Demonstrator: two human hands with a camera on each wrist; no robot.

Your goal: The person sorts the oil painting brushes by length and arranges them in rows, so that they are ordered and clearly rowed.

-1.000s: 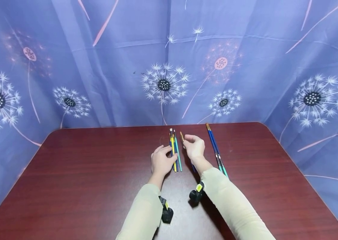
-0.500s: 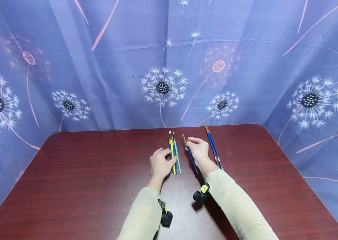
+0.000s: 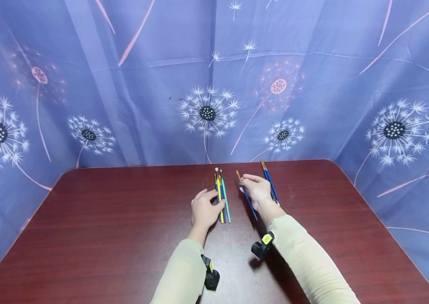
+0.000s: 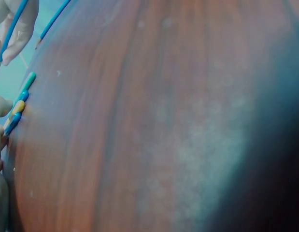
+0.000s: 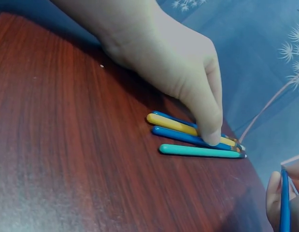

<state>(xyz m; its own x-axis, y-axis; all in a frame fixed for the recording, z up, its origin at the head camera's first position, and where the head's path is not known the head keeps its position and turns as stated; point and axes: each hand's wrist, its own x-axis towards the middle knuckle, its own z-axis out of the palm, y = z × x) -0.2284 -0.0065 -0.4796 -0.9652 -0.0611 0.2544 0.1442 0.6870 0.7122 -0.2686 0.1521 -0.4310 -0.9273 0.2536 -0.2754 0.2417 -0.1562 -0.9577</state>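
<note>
Over a row of paintbrushes lying on the table, my left hand (image 3: 204,209) holds the group, thumb on one side and fingers on the other. The group has a yellow paintbrush (image 3: 219,192), a teal paintbrush (image 3: 225,198) and blue ones; in the right wrist view the thumb rests on a blue paintbrush (image 5: 176,135), while the teal one lies slightly apart. To the right, my right hand (image 3: 258,192) pinches another blue paintbrush (image 3: 250,203) near its bristle end, tilted with the bristles pointing away. Its fingertips are partly hidden.
More blue paintbrushes (image 3: 269,179) lie just right of the right hand, partly covered by the wrist and sleeve. A dark red wooden table (image 3: 104,219) spreads around, with a blue dandelion-print curtain (image 3: 142,105) along its far edge. Black wrist cameras (image 3: 211,276) hang from both forearms.
The right hand has moved right with the blue paintbrush, away from the group and nearer the brushes on the right. My left hand has stayed at the group.
</note>
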